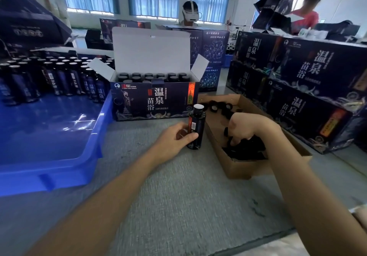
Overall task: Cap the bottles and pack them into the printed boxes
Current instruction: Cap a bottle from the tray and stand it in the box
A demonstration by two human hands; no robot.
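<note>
One dark bottle (pixel 198 124) is stood upright on the bench (pixel 178 192), just in front of the open printed box (pixel 155 101) and touching or almost touching the near wall of the cardboard carton (pixel 238 169). It is held by the left grip (pixel 176 136), the thumb laid across the lower label and the fingers wrapped round the far side. Its pale mouth is still bare – no cap is on it.

The right grip (pixel 246 126) is plunged into the loose black caps (pixel 245 152) in the carton with its fingers curled downward. The fingertips are buried among the caps, so it cannot be told whether one has been pinched.

The printed box is seen with its lid raised and rows of capped bottles inside; a gap appears to be left at the front. More uncapped bottles (pixel 59 77) are stood in the blue tray (pixel 49 136) to the left.

The bottle is judged to be rigid, filled and fairly weighty for its narrow base, so it could be tipped easily. The glossy wall is likely to be slippery – a hold round the middle of the body, over the label, is advised while the cap is turned. The caps are judged light and stiff, best taken by the rim between thumb and forefinger.
</note>
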